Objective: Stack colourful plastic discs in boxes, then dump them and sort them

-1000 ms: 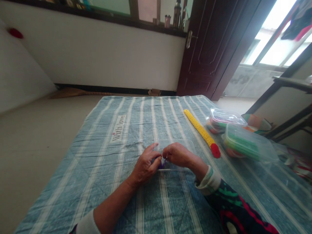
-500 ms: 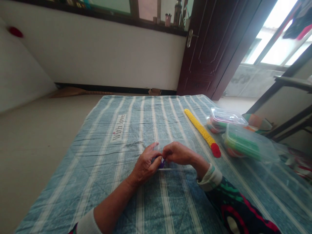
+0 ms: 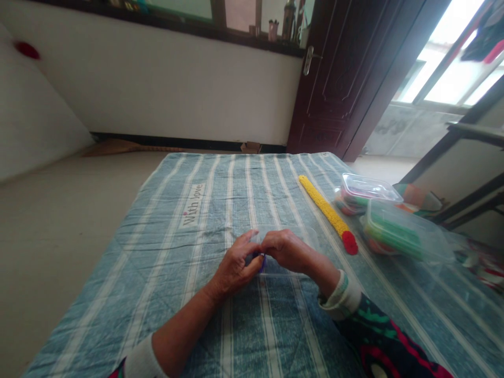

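Over a clear plastic lid or shallow tray (image 3: 305, 234) on the striped cloth, my two hands meet at the fingertips. My left hand (image 3: 239, 263) pinches a small purple piece (image 3: 262, 263), which is mostly covered by the fingers, so its kind does not show. My right hand (image 3: 286, 249) has its fingers bent down and pressed together at the same purple piece; what the tips grip is hidden. To the right lies a long yellow knobbly rod (image 3: 323, 205) with a red round end.
Two clear plastic boxes with colourful contents, a nearer one (image 3: 391, 231) and a farther one (image 3: 370, 189), stand on the right of the striped tablecloth (image 3: 157, 273). Behind are a dark red door (image 3: 331, 79) and a white wall (image 3: 177, 84).
My right hand has tilted slightly at the purple piece, and less of that piece shows now. My left hand stays almost in place. The camera view has shifted a little.
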`<state>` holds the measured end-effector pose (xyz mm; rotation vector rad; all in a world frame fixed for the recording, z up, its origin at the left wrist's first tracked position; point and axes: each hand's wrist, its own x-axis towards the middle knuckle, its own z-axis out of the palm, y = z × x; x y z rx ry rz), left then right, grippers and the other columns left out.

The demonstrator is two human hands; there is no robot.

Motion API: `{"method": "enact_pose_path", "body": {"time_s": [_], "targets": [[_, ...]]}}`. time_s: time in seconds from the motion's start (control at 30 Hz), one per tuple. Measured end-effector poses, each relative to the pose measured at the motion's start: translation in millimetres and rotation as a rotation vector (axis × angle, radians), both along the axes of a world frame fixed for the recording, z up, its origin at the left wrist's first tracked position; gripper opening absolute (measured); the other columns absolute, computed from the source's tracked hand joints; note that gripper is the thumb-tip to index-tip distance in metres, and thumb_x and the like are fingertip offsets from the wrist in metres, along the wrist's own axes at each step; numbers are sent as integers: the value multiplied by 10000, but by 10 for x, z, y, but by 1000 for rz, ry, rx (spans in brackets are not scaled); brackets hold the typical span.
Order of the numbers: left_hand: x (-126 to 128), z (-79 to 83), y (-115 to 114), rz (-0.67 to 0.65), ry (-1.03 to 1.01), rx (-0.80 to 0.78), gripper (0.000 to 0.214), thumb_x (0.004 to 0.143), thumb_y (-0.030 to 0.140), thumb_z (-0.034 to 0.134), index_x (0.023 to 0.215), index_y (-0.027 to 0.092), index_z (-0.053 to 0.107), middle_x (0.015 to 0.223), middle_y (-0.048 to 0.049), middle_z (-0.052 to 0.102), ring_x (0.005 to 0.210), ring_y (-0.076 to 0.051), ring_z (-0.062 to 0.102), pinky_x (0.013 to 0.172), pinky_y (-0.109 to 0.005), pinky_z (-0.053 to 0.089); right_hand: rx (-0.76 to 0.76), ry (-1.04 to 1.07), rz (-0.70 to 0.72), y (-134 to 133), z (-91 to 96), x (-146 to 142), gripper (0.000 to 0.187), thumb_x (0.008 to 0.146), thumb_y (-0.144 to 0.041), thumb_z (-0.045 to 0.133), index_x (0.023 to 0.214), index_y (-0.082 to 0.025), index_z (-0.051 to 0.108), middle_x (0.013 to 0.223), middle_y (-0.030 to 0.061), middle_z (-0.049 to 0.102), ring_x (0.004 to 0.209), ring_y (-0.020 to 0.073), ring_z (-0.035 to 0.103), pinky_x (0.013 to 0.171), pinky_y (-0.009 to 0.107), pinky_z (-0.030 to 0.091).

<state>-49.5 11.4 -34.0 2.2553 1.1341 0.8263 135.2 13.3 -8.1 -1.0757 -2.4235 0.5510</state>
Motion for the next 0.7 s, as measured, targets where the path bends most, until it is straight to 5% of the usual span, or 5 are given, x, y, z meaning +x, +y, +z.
{"method": "enact_pose_path", "body": {"time_s": [0.47, 0.6, 0.7], "targets": [[14, 4, 0, 4, 1, -41, 214, 747, 249, 604, 929, 186, 700, 1346, -153, 562, 1280, -321, 485, 1065, -469, 388, -180, 202, -193, -48, -50, -69, 167, 698, -1, 605, 713, -153, 670, 695, -20, 637, 668, 98, 580, 643, 203, 410], [15, 18, -1, -3, 2, -65, 208, 749, 236, 596, 918, 181, 703, 1355, -168, 548, 1301, -314, 462, 1068, -470, 376, -355, 191, -219, -65, -22, -51, 176, 660, -8, 625, 753, -149, 676, 683, -27, 633, 642, 99, 585, 597, 197, 399], [21, 24, -6, -4, -4, -76, 195, 759, 228, 579, 894, 165, 705, 1361, -192, 534, 1309, -304, 455, 1072, -457, 369, -335, 84, -215, -69, -20, -7, 167, 652, -55, 665, 791, -144, 686, 739, -5, 652, 673, 110, 588, 608, 205, 396]]}}
